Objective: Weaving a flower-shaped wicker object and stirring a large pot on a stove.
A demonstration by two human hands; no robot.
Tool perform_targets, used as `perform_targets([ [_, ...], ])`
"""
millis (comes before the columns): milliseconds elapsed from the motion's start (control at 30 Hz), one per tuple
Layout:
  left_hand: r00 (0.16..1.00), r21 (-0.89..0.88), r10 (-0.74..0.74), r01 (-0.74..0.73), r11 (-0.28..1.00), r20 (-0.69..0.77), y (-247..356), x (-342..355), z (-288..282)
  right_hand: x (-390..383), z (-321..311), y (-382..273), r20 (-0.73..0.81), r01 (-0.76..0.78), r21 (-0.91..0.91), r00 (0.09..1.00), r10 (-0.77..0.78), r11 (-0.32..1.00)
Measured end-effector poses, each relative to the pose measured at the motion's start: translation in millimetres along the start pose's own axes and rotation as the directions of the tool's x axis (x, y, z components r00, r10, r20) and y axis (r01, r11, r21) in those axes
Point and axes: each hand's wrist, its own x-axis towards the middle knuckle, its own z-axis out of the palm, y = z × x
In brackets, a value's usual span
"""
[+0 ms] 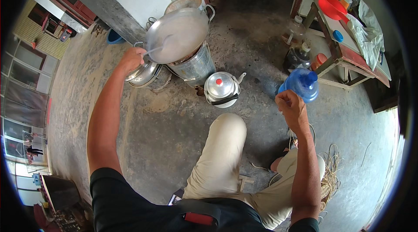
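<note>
My left hand (pixel 132 60) is closed on the handle of a long thin utensil, perhaps a ladle (pixel 157 49), at the left rim of a wide metal wok (pixel 187 29). The utensil's far end lies over the wok and is blurred. Steam or haze veils what the wok holds. Underneath, a round metal bucket stove (pixel 196 68) supports the wok. My right hand (pixel 292 109) is raised in front of a blue water jug (pixel 300 84), fingers curled into a pinch; anything between them is hidden. A silver kettle (pixel 221 89) with a red knob stands on the floor between my hands.
A lidded metal pot (pixel 143 75) sits left of the stove. At the right, a wooden table (pixel 361 61) bears a red plastic ladle (pixel 332 5) and a plastic bag (pixel 368 36). Bottles (pixel 298 57) stand beside its legs. Coiled rope (pixel 332 175) lies by my right leg.
</note>
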Motion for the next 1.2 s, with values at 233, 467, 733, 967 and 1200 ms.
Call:
perform_targets([
  [233,0.938,-0.754,-0.164,0.343,0.56,0.304,12.8,-37.0,41.0,-0.3,-3.0,0.8,0.017,0.004,0.004,1.0,-0.004,1.0],
  [467,0.946,-0.931,-0.103,0.322,0.175,0.307,19.5,-58.1,72.9,-1.0,-2.9,2.0,-0.002,0.038,0.031,0.999,-0.038,0.999],
  [733,0.952,-0.783,-0.3,0.14,0.606,-0.062,36.2,-75.2,49.1,-6.5,-11.4,3.2,-0.022,0.052,0.04,0.998,-0.051,0.998],
  [967,0.902,-0.405,-0.07,-0.121,0.906,-0.425,15.3,-61.8,47.6,-11.1,-16.2,7.2,-0.03,0.053,0.054,0.998,-0.052,0.997],
  [1200,0.833,-0.071,0.013,-0.062,0.996,-0.553,-20.1,-6.6,98.6,-11.4,-14.8,3.2,-0.033,0.077,0.077,0.997,-0.075,0.994],
])
